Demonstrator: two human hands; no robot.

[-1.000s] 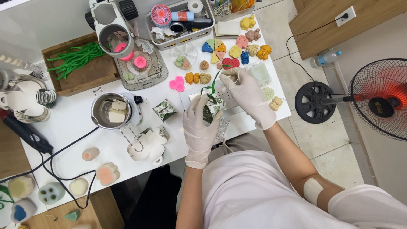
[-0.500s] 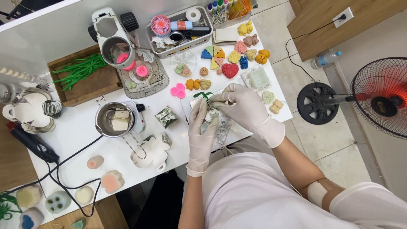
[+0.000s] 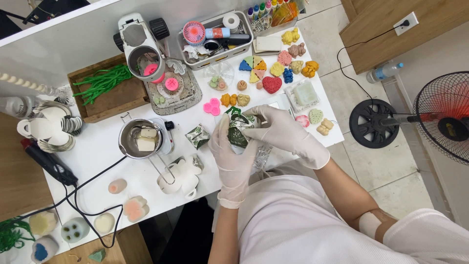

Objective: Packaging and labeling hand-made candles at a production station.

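Note:
Both of my hands wear white gloves and meet over the near edge of the white table. My left hand and my right hand together grip a small dark green object wrapped in clear crinkly film. A green ribbon end sticks out above it. More clear film lies under my hands. A second wrapped green piece rests on the table just left of my left hand.
Coloured moulded shapes lie at the back right. A metal pot with white blocks sits on a small hot plate, a white mould near it. A wooden tray of green strips, a grey bin and a floor fan surround.
The view shifted slightly. My hands have drawn closer to my body with the wrapped object and closed more tightly around it.

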